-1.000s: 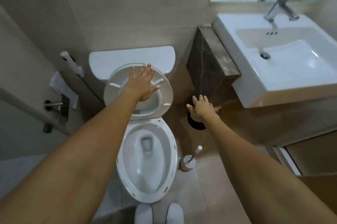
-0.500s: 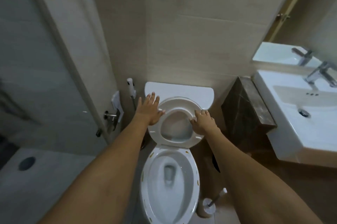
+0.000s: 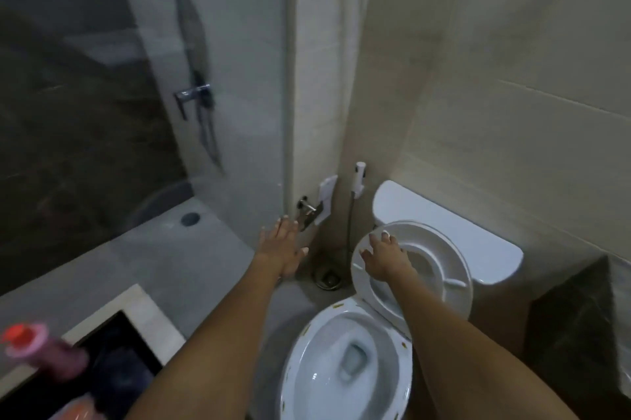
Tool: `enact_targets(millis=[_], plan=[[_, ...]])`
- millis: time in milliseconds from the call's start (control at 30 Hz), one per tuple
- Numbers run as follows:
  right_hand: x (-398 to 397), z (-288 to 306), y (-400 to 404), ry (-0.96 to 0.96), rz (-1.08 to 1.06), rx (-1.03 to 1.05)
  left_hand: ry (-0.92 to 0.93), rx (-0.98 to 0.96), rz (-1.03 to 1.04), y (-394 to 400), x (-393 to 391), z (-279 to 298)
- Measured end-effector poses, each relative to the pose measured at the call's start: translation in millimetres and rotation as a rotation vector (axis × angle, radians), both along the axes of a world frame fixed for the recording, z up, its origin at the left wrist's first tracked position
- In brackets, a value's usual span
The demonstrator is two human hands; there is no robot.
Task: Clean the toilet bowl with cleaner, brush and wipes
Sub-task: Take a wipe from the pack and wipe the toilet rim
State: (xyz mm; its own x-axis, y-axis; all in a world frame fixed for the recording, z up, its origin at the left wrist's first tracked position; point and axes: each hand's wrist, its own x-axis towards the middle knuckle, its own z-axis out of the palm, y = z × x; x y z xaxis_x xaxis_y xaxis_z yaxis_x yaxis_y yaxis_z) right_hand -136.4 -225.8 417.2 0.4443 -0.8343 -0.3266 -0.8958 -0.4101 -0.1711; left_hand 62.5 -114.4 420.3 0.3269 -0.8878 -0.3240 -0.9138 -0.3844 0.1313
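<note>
Left hand (image 3: 285, 250): open flat, empty, left of toilet bowl (image 3: 345, 361)
Right hand (image 3: 387, 261): spread on raised seat (image 3: 440, 269), gripping nothing
Cleaner bottle (image 3: 41, 349): far left of bowl, lying tilted; left hand nearer

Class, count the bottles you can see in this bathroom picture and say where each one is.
2. A pink bottle with a red cap at the lower left edge, and an orange one below it, both blurred. Others may lie out of frame.
</note>
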Motion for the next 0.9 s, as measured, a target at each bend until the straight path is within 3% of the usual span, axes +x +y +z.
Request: enact_targets(millis=[433, 900], plan=[[127, -25, 105, 0.031, 0.376, 0.062, 0.086, 0.08, 0.404, 172, 68, -30], [293, -72, 305, 0.13, 0.566, 0.093, 0.06, 0.092, 0.588, 402, 191, -82]])
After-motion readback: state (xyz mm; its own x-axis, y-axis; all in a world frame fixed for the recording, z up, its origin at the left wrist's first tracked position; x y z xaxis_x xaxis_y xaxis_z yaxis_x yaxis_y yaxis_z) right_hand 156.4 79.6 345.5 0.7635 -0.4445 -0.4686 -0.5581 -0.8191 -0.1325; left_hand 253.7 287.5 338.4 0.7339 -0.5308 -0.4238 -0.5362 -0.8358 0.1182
